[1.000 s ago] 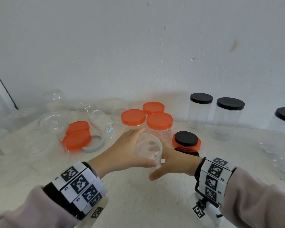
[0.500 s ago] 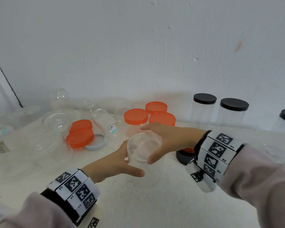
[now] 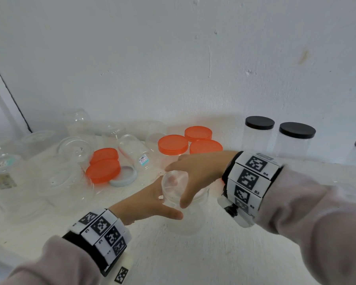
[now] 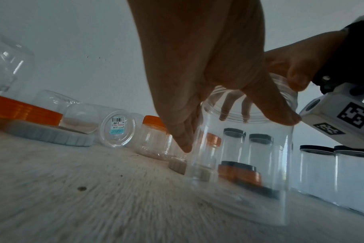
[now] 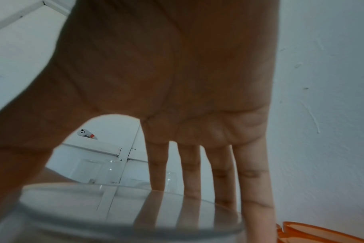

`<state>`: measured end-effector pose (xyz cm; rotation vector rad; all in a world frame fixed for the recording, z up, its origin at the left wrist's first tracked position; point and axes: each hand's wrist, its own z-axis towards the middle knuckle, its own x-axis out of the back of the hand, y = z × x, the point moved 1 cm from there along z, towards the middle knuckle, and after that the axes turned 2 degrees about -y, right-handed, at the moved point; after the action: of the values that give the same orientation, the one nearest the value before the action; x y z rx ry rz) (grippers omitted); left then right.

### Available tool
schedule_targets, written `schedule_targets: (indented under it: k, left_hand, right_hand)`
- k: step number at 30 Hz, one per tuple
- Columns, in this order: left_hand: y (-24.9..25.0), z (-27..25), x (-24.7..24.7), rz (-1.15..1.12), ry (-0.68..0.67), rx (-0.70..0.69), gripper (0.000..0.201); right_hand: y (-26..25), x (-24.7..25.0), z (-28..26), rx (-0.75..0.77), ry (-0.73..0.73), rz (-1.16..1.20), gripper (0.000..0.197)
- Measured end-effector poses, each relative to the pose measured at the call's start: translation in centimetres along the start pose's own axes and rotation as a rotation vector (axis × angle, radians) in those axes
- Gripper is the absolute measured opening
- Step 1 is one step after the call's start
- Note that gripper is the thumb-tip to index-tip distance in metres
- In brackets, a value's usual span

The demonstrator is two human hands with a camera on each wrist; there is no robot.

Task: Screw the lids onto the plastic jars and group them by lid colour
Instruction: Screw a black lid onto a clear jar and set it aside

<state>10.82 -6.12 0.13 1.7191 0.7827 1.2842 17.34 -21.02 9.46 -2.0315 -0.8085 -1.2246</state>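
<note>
A lidless clear plastic jar (image 3: pixel 185 223) stands upright on the white table (image 3: pixel 193 260), in the middle. My left hand (image 3: pixel 152 202) holds its left side, thumb across the front and fingers round the far side. From above, my right hand (image 3: pixel 190 177) grips the open rim, fingers down over the far edge and thumb on the near edge. The left wrist view shows both hands on the jar (image 4: pixel 239 164). Under my right palm (image 5: pixel 166 82) in the right wrist view lies the jar's rim (image 5: pixel 114 205).
Three orange-lidded jars (image 3: pixel 173 145) stand just behind the held jar. Black-lidded jars (image 3: pixel 259 122) stand at the back right. Two loose orange lids (image 3: pixel 103 170), a grey lid (image 3: pixel 123 178) and several lidless clear jars (image 3: pixel 136 151) lie to the left. The wall is close behind.
My right hand has come up from the jar's right side and settled over its open mouth, covering the stacked lids behind. My left hand has stayed on the jar's side.
</note>
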Motion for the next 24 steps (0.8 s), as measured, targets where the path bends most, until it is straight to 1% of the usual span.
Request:
schedule_targets:
  k: [6,8,11,14,17,19,21,24]
  left_hand:
    - [0.0,0.0,-0.1,-0.006,-0.002,0.016,0.084]
    - [0.1,-0.1,-0.1,-0.007,0.001,0.021,0.087]
    - [0.2,-0.2,-0.1,-0.011,0.001,0.014,0.096]
    - [0.2,-0.3,0.0,-0.012,-0.002,0.004,0.098]
    - [0.2,-0.4,-0.1,-0.016,-0.001,0.007,0.097]
    - [0.2,-0.3,-0.1,-0.017,-0.001,0.012,0.097]
    - [0.2,-0.3,-0.2,-0.007,-0.001,0.011,0.096]
    - [0.2,-0.3,-0.2,0.003,0.006,0.012,0.099]
  right_hand:
    - [-0.1,0.3,0.1,0.000,-0.021,-0.024,0.076]
    - [-0.1,0.2,0.2,-0.025,0.003,-0.038,0.079]
    - [0.0,-0.2,0.3,-0.092,0.035,-0.052,0.087]
    - [-0.1,-0.5,0.4,-0.137,0.043,-0.075,0.093]
    - [-0.3,-0.2,0.3,-0.157,-0.021,-0.096,0.101]
    - [-0.4,0.2,0.1,-0.142,-0.082,-0.083,0.107]
    - [-0.4,0.6,-0.2,-0.118,-0.114,-0.066,0.106]
    - [-0.5,0.8,-0.1,-0.100,-0.099,-0.072,0.099]
